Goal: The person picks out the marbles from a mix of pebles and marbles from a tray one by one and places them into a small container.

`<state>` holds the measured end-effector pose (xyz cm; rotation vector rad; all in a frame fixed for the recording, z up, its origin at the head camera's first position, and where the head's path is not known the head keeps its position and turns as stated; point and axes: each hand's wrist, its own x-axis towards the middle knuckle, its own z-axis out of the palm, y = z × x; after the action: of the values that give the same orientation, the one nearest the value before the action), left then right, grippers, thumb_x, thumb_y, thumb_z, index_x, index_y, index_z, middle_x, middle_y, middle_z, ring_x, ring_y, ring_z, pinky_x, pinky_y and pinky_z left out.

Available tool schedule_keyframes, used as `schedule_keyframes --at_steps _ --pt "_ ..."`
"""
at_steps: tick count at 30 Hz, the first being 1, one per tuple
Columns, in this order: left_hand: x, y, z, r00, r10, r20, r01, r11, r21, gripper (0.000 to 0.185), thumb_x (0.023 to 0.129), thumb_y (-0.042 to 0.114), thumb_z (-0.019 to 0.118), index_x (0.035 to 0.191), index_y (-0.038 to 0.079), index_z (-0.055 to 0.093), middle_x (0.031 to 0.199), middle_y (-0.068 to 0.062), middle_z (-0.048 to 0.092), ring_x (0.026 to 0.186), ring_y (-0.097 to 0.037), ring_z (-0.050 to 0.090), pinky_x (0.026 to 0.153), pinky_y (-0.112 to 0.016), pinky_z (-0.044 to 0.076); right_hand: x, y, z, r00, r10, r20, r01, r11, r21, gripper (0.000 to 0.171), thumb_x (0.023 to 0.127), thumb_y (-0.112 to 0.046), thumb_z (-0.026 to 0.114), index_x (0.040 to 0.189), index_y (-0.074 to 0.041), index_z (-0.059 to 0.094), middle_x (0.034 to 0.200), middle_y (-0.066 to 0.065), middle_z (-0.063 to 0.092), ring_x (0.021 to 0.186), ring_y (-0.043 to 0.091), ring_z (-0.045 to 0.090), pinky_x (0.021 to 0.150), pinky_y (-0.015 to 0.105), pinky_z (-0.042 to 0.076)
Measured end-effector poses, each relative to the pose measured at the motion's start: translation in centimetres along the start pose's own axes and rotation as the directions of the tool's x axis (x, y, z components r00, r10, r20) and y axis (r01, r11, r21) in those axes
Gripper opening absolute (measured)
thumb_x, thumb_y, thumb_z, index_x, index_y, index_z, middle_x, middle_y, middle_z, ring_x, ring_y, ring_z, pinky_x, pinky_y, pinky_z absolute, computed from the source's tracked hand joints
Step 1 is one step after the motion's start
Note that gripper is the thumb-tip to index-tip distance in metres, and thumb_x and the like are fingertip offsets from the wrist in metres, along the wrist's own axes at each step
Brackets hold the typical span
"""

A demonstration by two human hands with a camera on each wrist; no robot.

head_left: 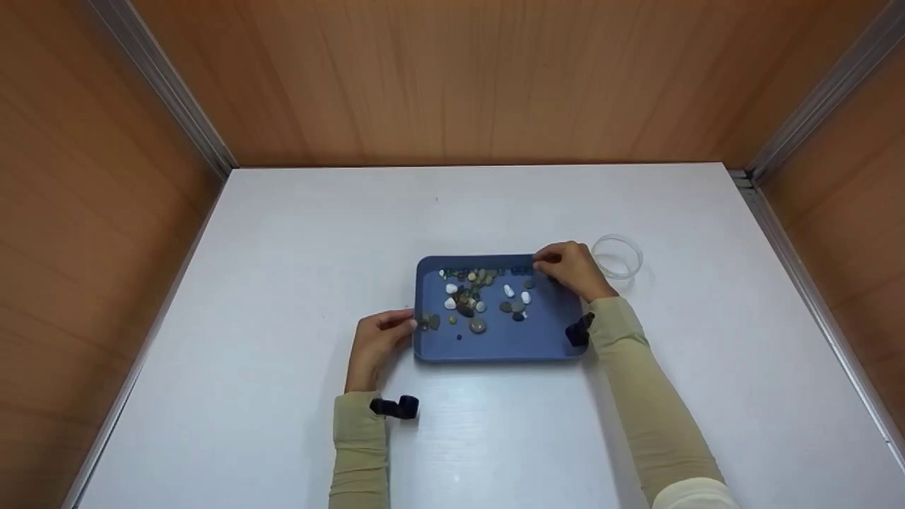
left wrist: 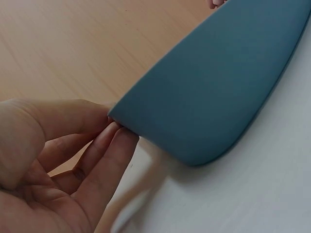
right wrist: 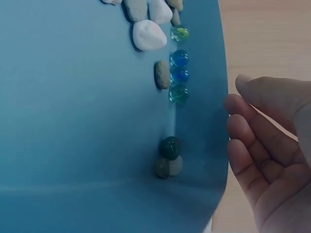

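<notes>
A blue tray (head_left: 544, 346) sits on the white table, holding many pebbles and glass marbles. My left hand (head_left: 375, 346) is at its left side; in the left wrist view, thumb and fingertips pinch the tray's edge. At the far right rim, my right hand (head_left: 571, 268) has its fingertips against the outside of the wall. The right wrist view shows that thumb apart from the rim and the fingers loosely bent. White pebbles (right wrist: 148, 36), blue marbles (right wrist: 180, 58) and a dark green marble (right wrist: 170, 147) lie inside, several of them along the wall.
A clear round dish or lid (head_left: 617, 256) stands on the table just right of my right hand. Wooden panels (head_left: 452, 85) enclose the white table (head_left: 318, 233) at the back and both sides. Each wrist carries a black camera mount (head_left: 408, 407).
</notes>
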<state>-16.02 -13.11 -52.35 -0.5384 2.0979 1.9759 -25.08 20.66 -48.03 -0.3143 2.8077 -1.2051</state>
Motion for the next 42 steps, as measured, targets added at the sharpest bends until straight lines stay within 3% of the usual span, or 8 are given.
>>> schedule_keyframes --at_steps 17,25,42 --pt "0.1 -0.2 0.0 1.000 0.004 -0.001 -0.004 1.000 0.022 0.026 0.082 0.005 0.073 0.108 0.004 0.072 0.114 -0.013 0.067 0.102 -0.019 0.063 0.085 -0.028 0.056 0.5 0.1 1.2 0.997 0.019 0.071 -0.012 0.996 -0.086 0.022 0.088 -0.008 0.067 0.106 0.002 0.071 0.106 0.020 0.070 0.098 0.032 0.065 0.085 0.044 0.053" --pt "0.0 -0.1 0.0 0.999 0.030 0.012 -0.030 1.000 -0.010 0.026 0.083 0.003 0.072 0.108 0.001 0.071 0.108 -0.013 0.067 0.091 -0.014 0.064 0.077 -0.023 0.055 0.4 0.1 1.5 0.997 0.021 0.074 -0.012 0.993 -0.113 0.026 0.087 -0.009 0.067 0.110 0.003 0.070 0.110 0.021 0.069 0.099 0.032 0.065 0.085 0.044 0.053" --pt "0.2 -0.2 -0.1 1.000 0.015 0.004 -0.015 1.000 -0.008 0.027 0.082 0.004 0.073 0.108 0.001 0.072 0.110 -0.014 0.068 0.092 -0.013 0.064 0.079 -0.023 0.055 0.8 0.3 2.4 0.998 0.008 0.059 0.004 0.982 -0.191 0.024 0.087 -0.008 0.066 0.108 0.002 0.070 0.104 0.020 0.070 0.093 0.030 0.064 0.082 0.044 0.053"
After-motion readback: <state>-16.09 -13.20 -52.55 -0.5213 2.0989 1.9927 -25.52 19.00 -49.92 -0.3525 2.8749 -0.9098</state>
